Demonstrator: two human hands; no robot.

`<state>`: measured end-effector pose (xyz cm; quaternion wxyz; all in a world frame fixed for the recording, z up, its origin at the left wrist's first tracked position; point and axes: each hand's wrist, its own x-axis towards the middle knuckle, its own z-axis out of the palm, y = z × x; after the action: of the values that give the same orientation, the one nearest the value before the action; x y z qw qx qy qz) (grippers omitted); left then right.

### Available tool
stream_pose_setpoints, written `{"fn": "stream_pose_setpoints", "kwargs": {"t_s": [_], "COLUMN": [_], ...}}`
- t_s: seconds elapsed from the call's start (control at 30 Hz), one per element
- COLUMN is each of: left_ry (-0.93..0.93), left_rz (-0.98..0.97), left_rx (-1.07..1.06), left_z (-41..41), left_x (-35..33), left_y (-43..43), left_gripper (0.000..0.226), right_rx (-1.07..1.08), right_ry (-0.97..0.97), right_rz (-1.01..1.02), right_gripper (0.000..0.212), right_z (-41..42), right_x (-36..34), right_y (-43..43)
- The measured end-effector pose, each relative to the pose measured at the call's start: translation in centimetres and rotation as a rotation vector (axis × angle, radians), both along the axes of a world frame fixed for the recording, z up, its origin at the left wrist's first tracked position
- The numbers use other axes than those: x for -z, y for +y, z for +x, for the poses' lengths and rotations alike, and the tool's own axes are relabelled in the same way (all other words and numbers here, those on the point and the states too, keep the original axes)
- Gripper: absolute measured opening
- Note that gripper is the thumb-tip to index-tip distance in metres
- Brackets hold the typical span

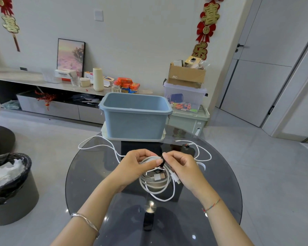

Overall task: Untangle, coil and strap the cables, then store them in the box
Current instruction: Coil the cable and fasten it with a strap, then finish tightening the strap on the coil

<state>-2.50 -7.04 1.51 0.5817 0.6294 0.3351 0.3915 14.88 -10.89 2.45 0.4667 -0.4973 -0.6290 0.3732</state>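
A coiled white cable [156,181] hangs above the round dark glass table [89,174]. My left hand [137,165] grips the top of the coil. My right hand [182,168] pinches a black strap [163,159] at the coil's top, between the two hands. The cable's two plugs dangle inside the coil. Loose white cables lie on the glass, one [100,145] to the left and one [201,150] to the right. The open blue box [135,121] stands on a pale lid at the table's far edge, with nothing visible inside it.
A black-lined waste bin [9,185] full of paper stands on the floor at left. Behind the table are stacked storage bins [185,103] with a cardboard box on top. A low cabinet with clutter runs along the wall. A white loop [202,165] lies right of my right hand.
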Motion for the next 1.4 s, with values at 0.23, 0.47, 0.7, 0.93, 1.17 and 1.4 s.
{"fn": "stream_pose_setpoints", "kwargs": {"t_s": [0.23, 0.47, 0.7, 0.93, 1.17, 1.4], "left_ry": [-0.042, -0.034, 0.128, 0.124, 0.467, 0.887], "left_rz": [0.024, -0.127, -0.106, 0.068, 0.123, -0.114], "left_rx": [-0.076, -0.034, 0.024, -0.122, -0.143, -0.007], "left_z": [0.2, 0.0, -3.4, -3.6, -3.5, -4.0], "left_x": [-0.1, 0.0, -2.6, -12.5, -15.0, -5.2], "left_y": [0.3, 0.4, 3.0, 14.8, 30.2, 36.0], "left_gripper": [0.034, 0.038, 0.025, 0.015, 0.021, 0.019], "right_rx": [-0.058, -0.013, 0.0, -0.05, -0.063, -0.17], "right_ry": [0.025, 0.068, 0.187, 0.129, -0.24, -0.551], "right_rz": [-0.009, -0.018, -0.138, -0.037, -0.125, -0.533], "right_gripper": [0.022, 0.014, 0.023, 0.022, 0.008, 0.018], "right_z": [0.2, 0.0, 0.1, -0.3, -0.1, -0.9], "right_x": [0.1, 1.1, -1.0, -11.7, -14.4, -4.3], "right_y": [0.2, 0.8, 3.6, 15.3, 31.2, 37.0]}}
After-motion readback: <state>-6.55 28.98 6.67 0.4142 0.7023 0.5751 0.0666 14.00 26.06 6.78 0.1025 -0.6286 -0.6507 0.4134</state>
